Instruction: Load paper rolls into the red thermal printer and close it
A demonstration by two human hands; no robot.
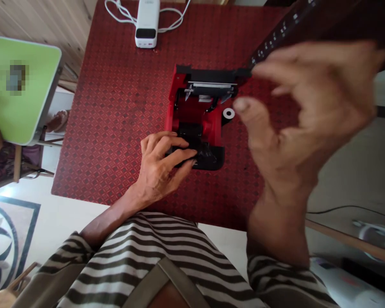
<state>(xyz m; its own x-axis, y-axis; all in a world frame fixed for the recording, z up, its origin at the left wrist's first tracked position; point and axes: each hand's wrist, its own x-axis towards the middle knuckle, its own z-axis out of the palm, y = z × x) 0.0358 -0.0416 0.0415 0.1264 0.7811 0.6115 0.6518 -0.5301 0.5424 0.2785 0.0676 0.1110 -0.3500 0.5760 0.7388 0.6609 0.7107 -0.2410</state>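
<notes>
Two tables dominate the room: a large one covered by a red diamond-patterned cloth (115,107), and a smaller lime-green tabletop (22,98) off to its left. Pale wooden planks (35,30) run along the far left, and a pale floor with a dark inlaid floral medallion (9,239) lies at near left. A wood-edged surface (349,235) sits at near right. On the cloth, a white power bank (147,23) with a looped white cable (123,13) lies at the far edge. A red-and-black machine (195,115), its mechanism exposed, stands in the middle of the cloth. The person's left hand (158,164) lies on the machine's near black end, fingers curled over it in a grip. The blurred right hand (308,115) hovers beside the machine's far right corner, thumb and fingers spread apart, holding nothing that can be seen. A small white ring (229,113) sits just right of the machine.
</notes>
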